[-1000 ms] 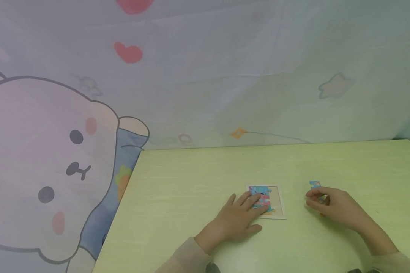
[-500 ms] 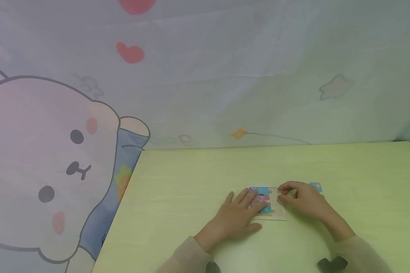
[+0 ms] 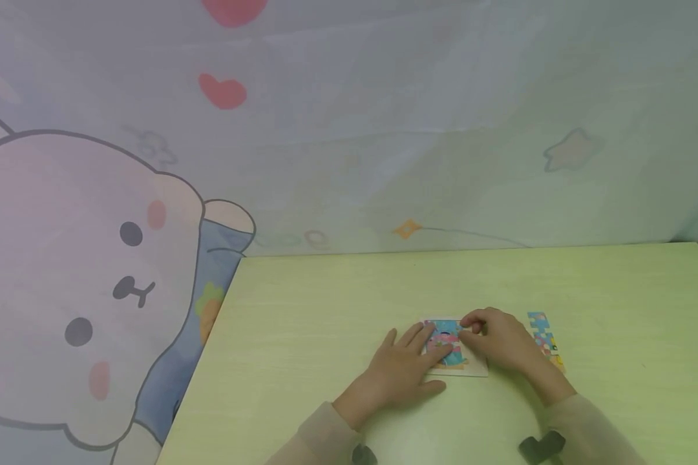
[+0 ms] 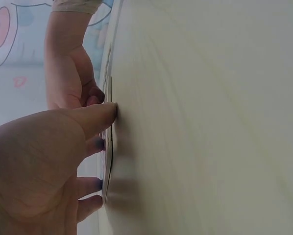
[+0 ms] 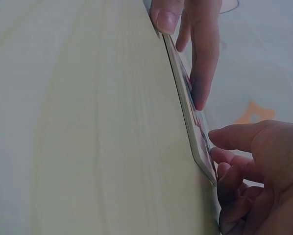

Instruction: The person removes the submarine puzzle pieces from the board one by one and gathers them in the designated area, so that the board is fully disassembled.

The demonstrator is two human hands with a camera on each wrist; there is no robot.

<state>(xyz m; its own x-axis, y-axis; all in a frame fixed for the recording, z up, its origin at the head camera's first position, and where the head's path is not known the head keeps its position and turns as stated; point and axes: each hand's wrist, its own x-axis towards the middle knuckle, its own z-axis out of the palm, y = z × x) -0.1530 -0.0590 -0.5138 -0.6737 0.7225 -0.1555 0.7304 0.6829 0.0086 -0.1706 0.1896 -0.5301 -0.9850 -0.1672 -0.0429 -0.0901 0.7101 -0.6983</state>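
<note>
A small square jigsaw puzzle tray (image 3: 477, 365) lies on the table, with a blue and pink picture filling its left part and bare board at its right. My left hand (image 3: 404, 371) rests across its left side, fingers straight and spread over the picture. In the left wrist view, the thumb (image 4: 95, 117) is at the tray's edge. My right hand (image 3: 500, 339) is over the tray's upper right, thumb and forefinger pinched together at the picture's edge. The puzzle piece between them is mostly hidden by the fingertips. In the right wrist view, these fingertips (image 5: 217, 137) sit close over the tray's corner.
Several loose puzzle pieces (image 3: 538, 321) lie in a column on the table, right of the tray and beside the right wrist. The pale yellow-green table (image 3: 326, 297) ends at a cloth backdrop (image 3: 355, 161) printed with a bear and hearts.
My right hand has moved left from the loose pieces to the tray's upper right, uncovering the column of pieces. The left hand has stayed in place on the tray.
</note>
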